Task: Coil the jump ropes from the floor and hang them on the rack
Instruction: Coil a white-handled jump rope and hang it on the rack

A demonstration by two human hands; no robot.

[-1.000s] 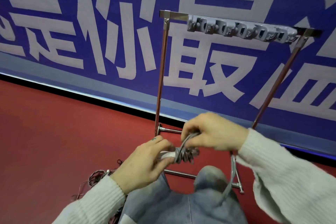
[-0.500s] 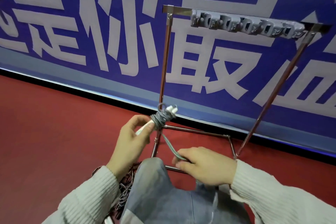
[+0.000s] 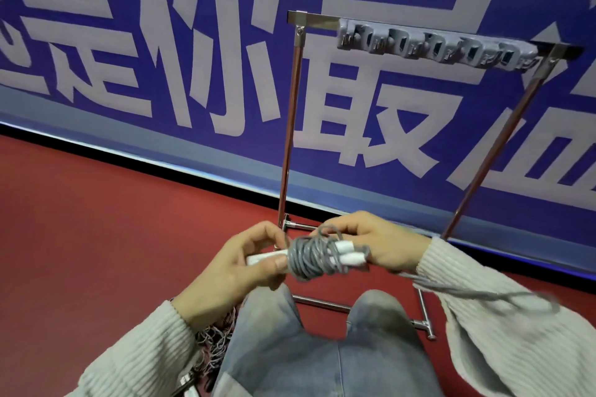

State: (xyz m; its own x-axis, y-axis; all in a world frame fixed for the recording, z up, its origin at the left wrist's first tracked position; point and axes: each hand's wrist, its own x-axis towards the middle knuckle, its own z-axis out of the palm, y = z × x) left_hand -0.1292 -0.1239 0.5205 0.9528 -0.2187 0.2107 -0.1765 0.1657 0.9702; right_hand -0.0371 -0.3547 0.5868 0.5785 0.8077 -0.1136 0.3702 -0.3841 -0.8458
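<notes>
Grey jump rope [image 3: 311, 256] wound tightly round its white handles [image 3: 346, 251], below the hooked metal rack [image 3: 435, 45]

Gym: red sports floor [image 3: 96, 219], wall banner [image 3: 161, 42].

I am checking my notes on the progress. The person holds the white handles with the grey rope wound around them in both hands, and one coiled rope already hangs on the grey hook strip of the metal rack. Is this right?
Not quite. In the head view the grey plastic hook strip on the chrome metal rack carries no rope yet. The rest stands: the left hand and right hand hold the white handles with the grey rope wound around them.
</notes>
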